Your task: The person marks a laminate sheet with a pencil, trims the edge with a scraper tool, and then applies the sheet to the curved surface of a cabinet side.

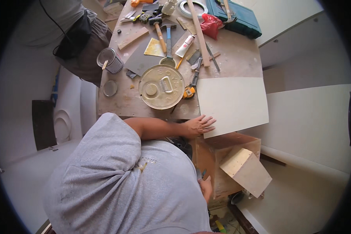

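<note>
White panel (234,102) was laid over the near right corner of the table (123,104), its near-left corner touched by the flatly extended left hand (201,126); the right hand (206,187) was partly hidden, its grip indeterminable.

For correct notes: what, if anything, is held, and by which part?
Left grip rests on the near-left corner of the white panel; right grip: cannot be told, partly hidden.
</note>
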Demonstrator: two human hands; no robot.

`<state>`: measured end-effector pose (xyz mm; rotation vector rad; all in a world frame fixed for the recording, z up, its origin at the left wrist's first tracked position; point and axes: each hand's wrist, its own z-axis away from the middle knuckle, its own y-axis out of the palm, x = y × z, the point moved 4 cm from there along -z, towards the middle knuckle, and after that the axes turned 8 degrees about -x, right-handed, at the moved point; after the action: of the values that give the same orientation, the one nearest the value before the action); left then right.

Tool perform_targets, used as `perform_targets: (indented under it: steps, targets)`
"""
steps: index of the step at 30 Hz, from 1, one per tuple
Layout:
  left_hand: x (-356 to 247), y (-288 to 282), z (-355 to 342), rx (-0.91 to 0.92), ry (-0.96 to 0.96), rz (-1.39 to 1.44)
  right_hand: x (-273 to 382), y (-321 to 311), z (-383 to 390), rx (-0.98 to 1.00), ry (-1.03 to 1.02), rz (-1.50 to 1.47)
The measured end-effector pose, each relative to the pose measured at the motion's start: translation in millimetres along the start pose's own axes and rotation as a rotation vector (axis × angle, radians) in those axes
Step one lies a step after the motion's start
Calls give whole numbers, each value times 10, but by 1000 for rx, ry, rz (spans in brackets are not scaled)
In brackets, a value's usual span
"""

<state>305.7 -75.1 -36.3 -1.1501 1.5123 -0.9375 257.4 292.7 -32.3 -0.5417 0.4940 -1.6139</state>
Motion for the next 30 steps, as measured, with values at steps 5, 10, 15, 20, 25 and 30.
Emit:
perform_targets:
  steps: [5, 10, 15, 20, 25, 30]
  targets:
    - [212, 55, -29, -85, 136, -211, 693, -1257, 138, -185, -304, -287]
    - [74, -20, -242, -215, 174, -182, 1884, -2525, 474, -702, -949, -202]
    - [-354, -251, -384, -281, 143, 59, 3820, -2671, 407, -417, -1190, -148]
    - [-719, -739, -682, -476, 161, 101, 5571, -1971, -740, -330, -1327, -144]
    - [-989, -913, -607, -527, 89, 165, 6555, -1198, -938, -639, -1229, 93]
    - [-1080, -1079, -602, -605, -55, 271, 7008, -866, -1111, -546, -1381, 197]
